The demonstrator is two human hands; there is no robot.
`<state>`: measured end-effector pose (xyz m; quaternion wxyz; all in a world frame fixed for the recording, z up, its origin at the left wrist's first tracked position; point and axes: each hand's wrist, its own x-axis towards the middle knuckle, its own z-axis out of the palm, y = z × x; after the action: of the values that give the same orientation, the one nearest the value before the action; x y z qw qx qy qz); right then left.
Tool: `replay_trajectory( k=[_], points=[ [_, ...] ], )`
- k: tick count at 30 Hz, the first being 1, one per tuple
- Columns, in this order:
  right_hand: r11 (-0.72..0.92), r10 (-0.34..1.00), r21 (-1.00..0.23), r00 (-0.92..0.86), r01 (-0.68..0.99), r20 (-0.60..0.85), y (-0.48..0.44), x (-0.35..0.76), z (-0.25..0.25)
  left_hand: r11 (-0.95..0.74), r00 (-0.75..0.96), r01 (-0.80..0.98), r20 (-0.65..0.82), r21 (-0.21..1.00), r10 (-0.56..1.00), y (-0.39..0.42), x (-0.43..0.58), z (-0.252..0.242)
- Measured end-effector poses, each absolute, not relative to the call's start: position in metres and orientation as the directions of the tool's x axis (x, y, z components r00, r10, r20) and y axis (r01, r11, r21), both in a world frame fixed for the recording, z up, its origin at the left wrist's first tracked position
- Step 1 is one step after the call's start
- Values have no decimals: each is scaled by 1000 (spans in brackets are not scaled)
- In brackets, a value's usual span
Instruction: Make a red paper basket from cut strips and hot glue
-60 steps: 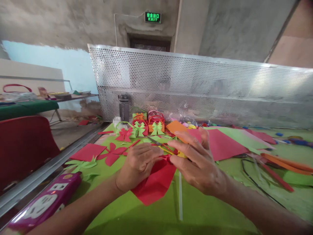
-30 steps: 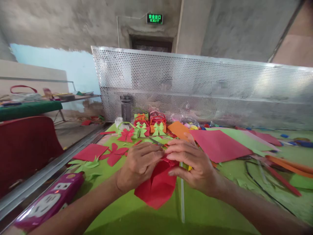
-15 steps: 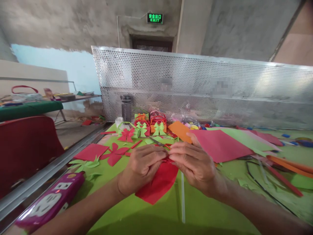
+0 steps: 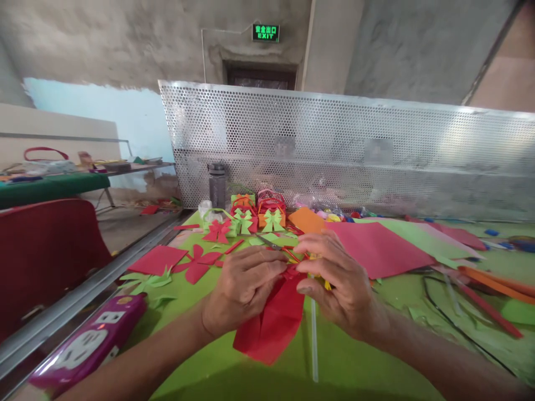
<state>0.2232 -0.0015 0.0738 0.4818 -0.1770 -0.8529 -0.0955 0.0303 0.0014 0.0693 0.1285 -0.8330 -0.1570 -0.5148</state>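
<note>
My left hand (image 4: 248, 284) is closed, pinching the gathered upper edge of a red craft sheet (image 4: 273, 331), whose lower part hangs toward me. My right hand (image 4: 340, 281) has its thumb and fingers spread apart, with its fingertips beside the sheet's gathered top; whether they touch it I cannot tell. Just beyond my hands lie scissors (image 4: 267, 241) with their blades pointing away to the left. A yellow object (image 4: 327, 284) shows partly behind my right fingers. A thin translucent stick (image 4: 314, 345) lies on the green table top (image 4: 359, 367).
Small bow-fronted paper baskets (image 4: 271, 220) and a grey bottle (image 4: 217, 186) stand at the back before a perforated metal panel (image 4: 234, 122). A red petal shape (image 4: 197, 264) lies at left, above a purple power strip (image 4: 90, 345). Pink sheets (image 4: 376, 248) and a black cord (image 4: 449, 317) lie at right.
My right fingers have opened and moved off the red sheet's gathered top, uncovering the yellow object. The sheet's lower end has shifted slightly toward me. My left hand keeps its pinch.
</note>
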Motion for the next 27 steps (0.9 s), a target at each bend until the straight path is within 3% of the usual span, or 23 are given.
replay_trajectory(
  k=[11, 18, 24, 27],
  points=[
    [917, 325, -170, -428, 361, 844, -3, 219, 71, -898, 353, 440, 922, -15, 158, 0, 33, 66],
    [867, 491, -396, -381, 304, 783, -4, 220, 74, -900, 326, 435, 929, 19, 176, 1, 34, 67],
    [806, 583, -451, -384, 384, 716, -4, 219, 76, -915, 352, 402, 915, 42, 197, 4, 35, 64],
    [811, 540, -360, -352, 461, 765, -6, 219, 75, -919, 364, 393, 910, 43, 199, 5, 35, 62]
  ],
)
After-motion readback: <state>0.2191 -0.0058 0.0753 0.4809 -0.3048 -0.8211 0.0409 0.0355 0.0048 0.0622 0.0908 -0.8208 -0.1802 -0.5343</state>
